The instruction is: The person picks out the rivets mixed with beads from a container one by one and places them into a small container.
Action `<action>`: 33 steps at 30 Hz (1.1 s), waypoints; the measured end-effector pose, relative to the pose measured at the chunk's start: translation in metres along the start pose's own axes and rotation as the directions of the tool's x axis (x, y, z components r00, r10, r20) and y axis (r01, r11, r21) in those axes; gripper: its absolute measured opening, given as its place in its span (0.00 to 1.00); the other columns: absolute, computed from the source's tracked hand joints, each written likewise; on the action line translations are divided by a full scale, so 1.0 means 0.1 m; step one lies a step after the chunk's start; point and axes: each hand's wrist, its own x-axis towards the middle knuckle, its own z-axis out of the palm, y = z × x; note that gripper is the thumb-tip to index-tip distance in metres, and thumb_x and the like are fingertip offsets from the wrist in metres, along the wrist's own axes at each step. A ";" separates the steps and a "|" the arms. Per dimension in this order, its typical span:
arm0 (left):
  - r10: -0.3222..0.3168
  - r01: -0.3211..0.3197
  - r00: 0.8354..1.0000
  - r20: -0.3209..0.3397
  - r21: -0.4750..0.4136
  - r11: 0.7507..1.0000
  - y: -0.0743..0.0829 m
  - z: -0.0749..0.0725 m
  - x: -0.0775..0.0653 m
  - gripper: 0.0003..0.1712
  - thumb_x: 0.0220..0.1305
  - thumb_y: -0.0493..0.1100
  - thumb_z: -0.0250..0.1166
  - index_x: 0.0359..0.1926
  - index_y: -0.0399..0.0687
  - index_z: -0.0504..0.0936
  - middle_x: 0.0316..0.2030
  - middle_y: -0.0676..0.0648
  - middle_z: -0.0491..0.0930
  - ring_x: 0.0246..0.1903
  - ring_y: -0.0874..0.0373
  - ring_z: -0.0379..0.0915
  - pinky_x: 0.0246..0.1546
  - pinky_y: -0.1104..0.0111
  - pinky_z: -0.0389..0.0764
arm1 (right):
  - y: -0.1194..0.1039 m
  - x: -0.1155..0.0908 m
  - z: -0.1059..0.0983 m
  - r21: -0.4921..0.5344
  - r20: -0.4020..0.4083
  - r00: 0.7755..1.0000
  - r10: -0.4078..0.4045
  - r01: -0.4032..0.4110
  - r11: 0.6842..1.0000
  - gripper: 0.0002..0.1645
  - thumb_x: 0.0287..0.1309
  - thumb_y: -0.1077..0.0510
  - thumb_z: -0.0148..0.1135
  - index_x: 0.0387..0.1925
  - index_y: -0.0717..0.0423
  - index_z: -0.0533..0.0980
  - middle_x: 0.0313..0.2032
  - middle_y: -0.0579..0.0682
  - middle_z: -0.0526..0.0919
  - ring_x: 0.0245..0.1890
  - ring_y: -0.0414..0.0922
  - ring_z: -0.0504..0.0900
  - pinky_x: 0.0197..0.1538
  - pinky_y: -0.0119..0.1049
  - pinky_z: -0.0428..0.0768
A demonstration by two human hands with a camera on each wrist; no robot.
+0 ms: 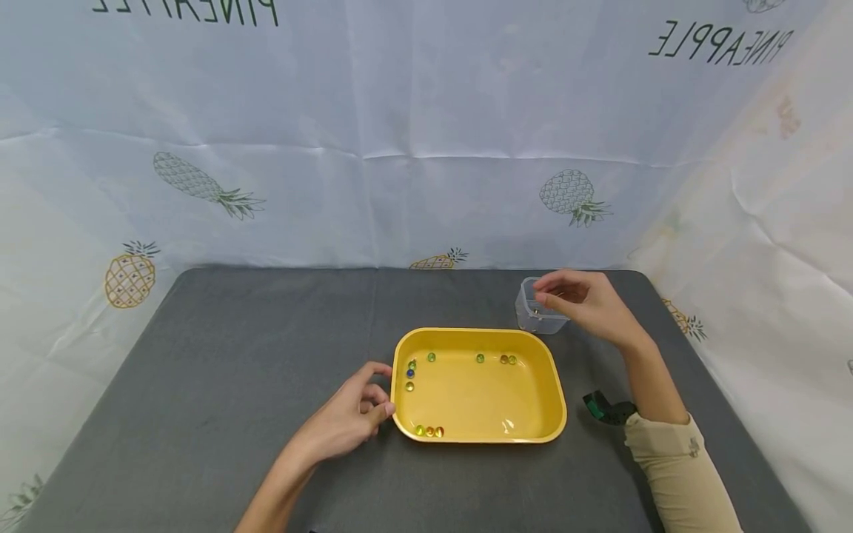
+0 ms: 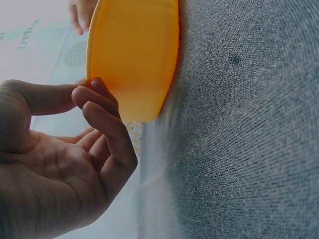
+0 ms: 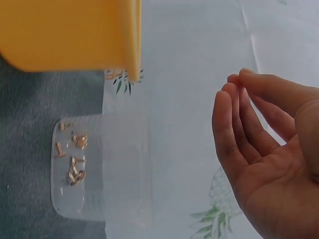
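Note:
A shallow yellow tray point(image 1: 480, 442) lies on the grey tabletop with several glass marbles point(image 1: 429, 431) along its edges, mostly green and amber plus a blue one. At the tray's left rim, my left hand point(image 1: 349, 414) pinches the edge between thumb and curled fingers point(image 2: 97, 102). Behind the tray's far right corner stands a clear plastic container point(image 1: 541, 320); small gold-coloured fasteners point(image 3: 77, 172) lie in its bottom. My right hand point(image 1: 586, 303) hovers over this container, fingers gently bent and the thumb close to the fingertips. Nothing shows between them.
A black and green object point(image 1: 608, 409) shows beside my right sleeve point(image 1: 680, 466). Pale cloth printed with pineapples point(image 1: 566, 191) hangs behind the table point(image 1: 266, 333) and along its sides. To the left of the tray spreads the dark grey table surface.

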 end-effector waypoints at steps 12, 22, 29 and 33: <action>0.005 -0.005 1.000 -0.003 -0.013 1.000 -0.03 0.03 -0.02 0.31 0.78 0.35 0.63 0.74 0.32 0.62 0.36 0.42 0.81 0.26 0.56 0.73 0.26 0.69 0.73 | -0.18 -0.02 0.13 -0.008 0.069 0.996 -0.060 0.061 0.998 0.13 0.72 0.66 0.68 0.55 0.62 0.85 0.46 0.57 0.90 0.43 0.40 0.89 0.46 0.29 0.88; 0.005 -0.005 1.000 -0.004 -0.015 1.000 -0.02 0.03 -0.02 0.30 0.78 0.34 0.62 0.74 0.33 0.62 0.36 0.42 0.81 0.25 0.57 0.73 0.26 0.69 0.74 | -0.26 0.00 0.23 0.026 0.115 0.985 -0.129 0.127 0.992 0.14 0.71 0.68 0.68 0.55 0.57 0.85 0.47 0.55 0.90 0.43 0.40 0.89 0.45 0.31 0.89; 0.006 -0.006 1.000 -0.006 -0.004 1.000 0.00 0.02 -0.01 0.30 0.78 0.35 0.63 0.73 0.33 0.62 0.35 0.43 0.80 0.25 0.58 0.72 0.26 0.69 0.72 | -0.28 0.01 0.28 0.027 0.138 0.981 -0.138 0.136 0.990 0.14 0.72 0.67 0.68 0.55 0.55 0.85 0.47 0.57 0.90 0.43 0.42 0.88 0.44 0.32 0.88; 0.003 -0.003 1.000 -0.009 -0.004 1.000 0.00 0.02 -0.01 0.29 0.78 0.35 0.62 0.73 0.33 0.63 0.36 0.43 0.80 0.25 0.58 0.72 0.26 0.69 0.73 | -0.30 0.04 0.30 0.029 0.153 0.980 -0.128 0.125 0.992 0.13 0.73 0.66 0.68 0.55 0.54 0.86 0.47 0.54 0.90 0.43 0.44 0.89 0.46 0.31 0.88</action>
